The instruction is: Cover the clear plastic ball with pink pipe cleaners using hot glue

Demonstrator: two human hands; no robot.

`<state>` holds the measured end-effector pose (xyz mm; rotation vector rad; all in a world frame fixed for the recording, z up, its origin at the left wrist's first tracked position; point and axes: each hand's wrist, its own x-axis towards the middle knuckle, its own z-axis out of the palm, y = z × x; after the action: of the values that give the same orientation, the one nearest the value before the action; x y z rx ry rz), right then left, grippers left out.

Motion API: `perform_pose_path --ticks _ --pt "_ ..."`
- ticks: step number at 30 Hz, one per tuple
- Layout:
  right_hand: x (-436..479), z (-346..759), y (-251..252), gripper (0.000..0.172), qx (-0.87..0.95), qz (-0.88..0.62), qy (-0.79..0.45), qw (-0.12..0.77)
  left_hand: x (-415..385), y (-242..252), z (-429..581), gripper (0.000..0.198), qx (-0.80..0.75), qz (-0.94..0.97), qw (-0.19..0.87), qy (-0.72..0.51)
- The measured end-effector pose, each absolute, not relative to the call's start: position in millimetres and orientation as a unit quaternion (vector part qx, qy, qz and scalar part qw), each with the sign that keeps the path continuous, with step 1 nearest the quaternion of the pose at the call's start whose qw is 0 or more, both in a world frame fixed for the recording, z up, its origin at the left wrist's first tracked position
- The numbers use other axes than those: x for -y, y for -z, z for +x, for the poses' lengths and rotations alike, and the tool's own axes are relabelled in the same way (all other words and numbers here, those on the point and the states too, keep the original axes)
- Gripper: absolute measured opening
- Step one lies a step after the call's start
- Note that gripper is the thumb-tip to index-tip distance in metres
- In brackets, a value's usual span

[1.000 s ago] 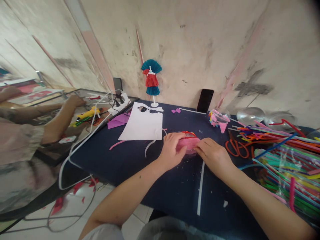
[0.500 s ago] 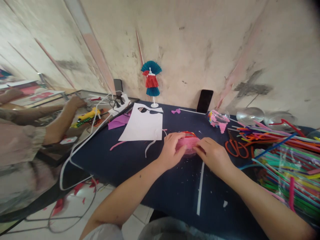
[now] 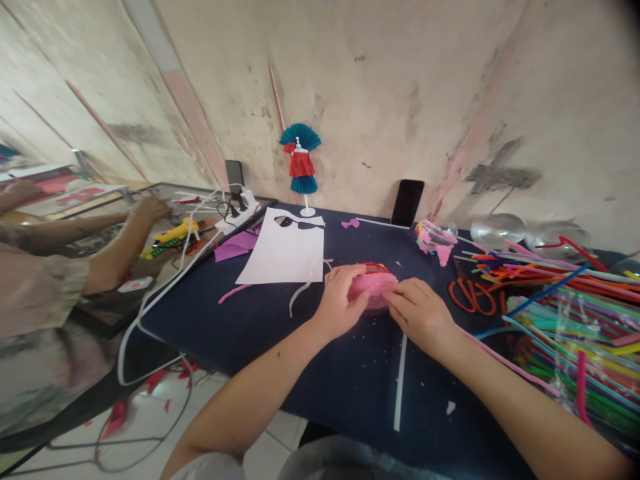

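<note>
Between my hands is a rounded clear plastic piece covered with pink pipe cleaners (image 3: 373, 285), with red and yellow along its far edge. My left hand (image 3: 343, 297) is wrapped around its left side, the thumb lying across the near side. On the right edge, the fingers of my right hand (image 3: 417, 308) are pinched together at the pink; the fingertips partly hide what they grip. A white strip (image 3: 401, 383) lies on the dark blue tabletop (image 3: 345, 393) below them, among small white scraps.
Orange-handled scissors (image 3: 473, 297) and a pile of colourful pipe cleaners (image 3: 575, 333) lie to the right. Behind stand a phone (image 3: 407, 202), a pink-covered clear ball (image 3: 435, 240) and a small dress stand (image 3: 303, 167). White paper (image 3: 285, 250) lies left, beyond it a power strip (image 3: 240, 212) and a co-worker's arm (image 3: 125, 240).
Both hands stay on the pink piece with hardly any shift. A pink pipe cleaner now shows along my right forearm. The whole view has moved slightly.
</note>
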<state>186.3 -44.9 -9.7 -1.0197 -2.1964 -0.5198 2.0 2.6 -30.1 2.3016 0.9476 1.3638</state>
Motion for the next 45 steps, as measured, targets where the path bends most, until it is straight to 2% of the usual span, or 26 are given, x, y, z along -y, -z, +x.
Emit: perform_pose_path --ticks 6,11,15,26,33,45 --pt "43.4 183.3 13.5 0.023 0.827 -0.396 0.173 0.360 -1.4 29.8 1.9 0.031 -0.330 0.803 0.154 -0.472" --pt "42.8 183.1 11.8 0.019 0.824 -0.413 0.181 0.343 -1.7 30.5 2.1 0.029 -0.325 0.802 0.153 -0.478" --pt "42.5 184.7 8.5 0.018 0.825 -0.398 0.170 0.364 -1.6 29.7 1.8 0.029 -0.326 0.801 0.154 -0.477" --pt "45.2 179.9 7.8 0.024 0.838 -0.385 0.223 0.316 -1.3 29.6 2.4 0.029 -0.324 0.799 0.160 -0.481" --pt "43.5 187.5 0.7 0.025 0.807 -0.401 0.148 0.408 -1.1 28.3 0.2 0.025 -0.326 0.800 0.178 -0.472" --pt "43.7 196.2 -8.9 0.022 0.763 -0.443 0.129 0.454 -1.2 29.7 -2.7 0.026 -0.334 0.785 0.182 -0.489"
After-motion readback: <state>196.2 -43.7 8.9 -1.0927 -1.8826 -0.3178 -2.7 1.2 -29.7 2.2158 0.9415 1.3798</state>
